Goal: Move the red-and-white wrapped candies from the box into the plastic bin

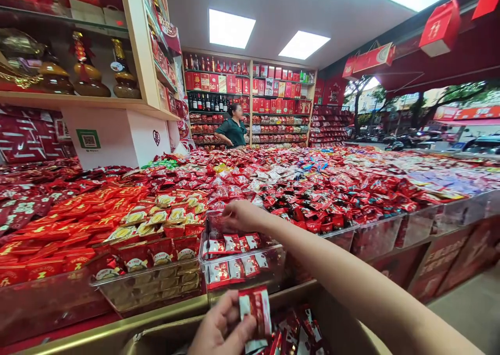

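My left hand [223,328], low in the head view, is closed on red-and-white candy packets [261,309], gripped between thumb and fingers above an open cardboard box [164,339]. More wrapped candies [291,334] lie loose in that box. My right hand [245,217] reaches across to the back of a clear plastic bin [244,253]; its fingers are curled downward, and whatever they hold is hidden. Inside the bin, red-and-white candy packets [230,244] stand in neat rows toward the front.
Beside the bin on the left is another clear bin [146,279] of gold-and-red packets. Heaps of wrapped sweets [320,198] cover the wide counter. A person in a dark green top [235,132] stands behind it, before stocked shelves. A glass-shelved cabinet [144,47] overhangs the left side.
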{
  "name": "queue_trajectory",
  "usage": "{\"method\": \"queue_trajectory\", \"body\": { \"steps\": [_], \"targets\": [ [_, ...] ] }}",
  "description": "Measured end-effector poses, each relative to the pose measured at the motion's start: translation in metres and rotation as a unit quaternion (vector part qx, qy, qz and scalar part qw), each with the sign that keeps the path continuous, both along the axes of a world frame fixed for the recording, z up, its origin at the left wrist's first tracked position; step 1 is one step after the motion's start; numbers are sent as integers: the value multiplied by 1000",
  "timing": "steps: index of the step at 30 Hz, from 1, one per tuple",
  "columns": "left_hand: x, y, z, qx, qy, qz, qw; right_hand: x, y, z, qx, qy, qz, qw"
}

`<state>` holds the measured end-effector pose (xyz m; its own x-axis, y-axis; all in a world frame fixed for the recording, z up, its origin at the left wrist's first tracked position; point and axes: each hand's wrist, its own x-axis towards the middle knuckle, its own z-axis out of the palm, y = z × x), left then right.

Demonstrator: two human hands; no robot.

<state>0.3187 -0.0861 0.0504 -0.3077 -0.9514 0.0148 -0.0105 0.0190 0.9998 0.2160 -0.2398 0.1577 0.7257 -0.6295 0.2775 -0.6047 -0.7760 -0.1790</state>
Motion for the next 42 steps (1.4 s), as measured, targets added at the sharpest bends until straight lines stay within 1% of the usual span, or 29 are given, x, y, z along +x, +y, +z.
{"method": "queue_trajectory", "body": {
  "steps": [2,3,5,6,7,8,9,10,11,12,13,14,15,16,17,18,19,21,22,23,24,25,26,28,29,32,35,38,42],
  "targets": [
    [1,0,6,0,126,82,989,-19,31,3,-7,-112,25,993],
    [0,1,9,-1,163,113,980,-29,49,-1,4,-193,40,980],
    [-2,4,14,2,194,145,970,-47,83,-18,54,-320,31,945],
    [-3,6,17,9,202,154,967,-54,97,-31,105,-359,16,927],
    [-5,7,18,18,205,160,965,-58,110,-45,173,-385,11,906],
    [-6,8,19,28,204,164,965,-60,119,-61,250,-408,17,878],
    [-7,8,19,37,200,165,965,-60,125,-76,325,-433,31,840],
    [-8,8,17,44,192,163,967,-59,128,-89,385,-460,46,799],
    [-9,8,15,46,183,159,969,-56,129,-100,428,-486,54,760],
    [-9,7,13,43,174,156,971,-53,129,-108,455,-508,52,730],
    [-9,6,10,42,166,153,973,-51,128,-113,469,-523,42,710],
    [-9,4,7,41,158,148,975,-50,126,-116,475,-531,28,701],
    [-9,3,4,40,152,141,978,-50,125,-118,478,-533,19,698],
    [-9,2,1,42,147,132,979,-50,124,-117,477,-531,16,700],
    [-9,1,-1,50,145,124,980,-52,124,-117,467,-529,13,708],
    [-9,1,-3,59,142,123,981,-54,125,-116,444,-525,10,726],
    [-9,0,-5,65,135,128,981,-57,126,-116,407,-514,4,755],
    [-10,0,-7,71,111,155,979,-62,128,-117,282,-470,-14,836],
    [-10,0,-7,74,102,166,978,-64,129,-118,202,-434,-18,878],
    [-12,1,-7,78,105,167,977,-66,130,-120,122,-390,-15,913],
    [-13,2,-6,84,122,158,976,-67,130,-122,47,-345,-5,937],
    [-15,3,-5,95,148,146,974,-68,131,-123,-15,-305,7,952],
    [-17,5,-4,109,179,137,968,-68,132,-125,-65,-272,20,960],
    [-19,7,0,143,231,138,953,-68,134,-127,-123,-224,37,966],
    [-20,8,3,161,245,147,945,-67,135,-127,-137,-210,46,967],
    [-19,8,10,193,267,175,928,-69,137,-124,-144,-191,73,968],
    [-17,7,16,194,286,178,922,-70,136,-120,-196,-210,102,952],
    [-16,6,16,185,285,168,925,-69,134,-117,-262,-235,119,928],
    [-14,8,15,198,282,166,924,-67,135,-110,-298,-241,126,915]
  ]
}}
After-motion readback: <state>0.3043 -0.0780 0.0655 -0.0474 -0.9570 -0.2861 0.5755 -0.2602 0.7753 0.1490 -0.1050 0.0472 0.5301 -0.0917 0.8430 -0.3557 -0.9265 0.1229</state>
